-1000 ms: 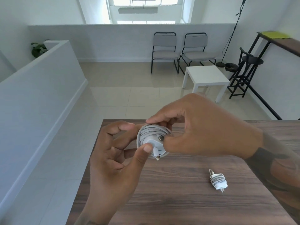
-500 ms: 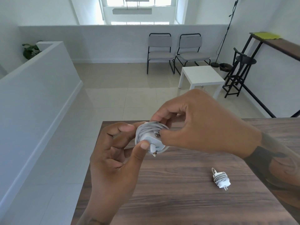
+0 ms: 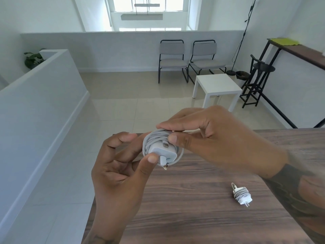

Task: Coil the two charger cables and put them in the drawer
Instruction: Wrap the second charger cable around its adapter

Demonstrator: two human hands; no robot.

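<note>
From my remote view, both hands hold the first charger [image 3: 162, 149] in the air over the far left corner of the wooden counter [image 3: 193, 208]. It is a white plug block with its cable wound in a ring around it; the ring faces up toward me, and the block's prongs [image 3: 165, 166] point down and toward the near edge, so the block's long axis runs roughly away from me. My left hand [image 3: 121, 166] keeps a narrow grip on it, thumb pressed on the block's near corner and fingers curled behind the coil. My right hand [image 3: 216, 138] pinches the top of the coil, forefinger lying over the loops and thumb beside the cable's connector tip [image 3: 165, 144], which rests across the block's top face. The second charger [image 3: 242, 194] lies already wound on the counter, well apart to the right, prongs pointing toward me and its free cable end sticking up and away. Compared with a second ago, the bundle has tilted more face-up, the right forefinger has slid flatter across the loops, and the second charger has not shifted on the counter.
</note>
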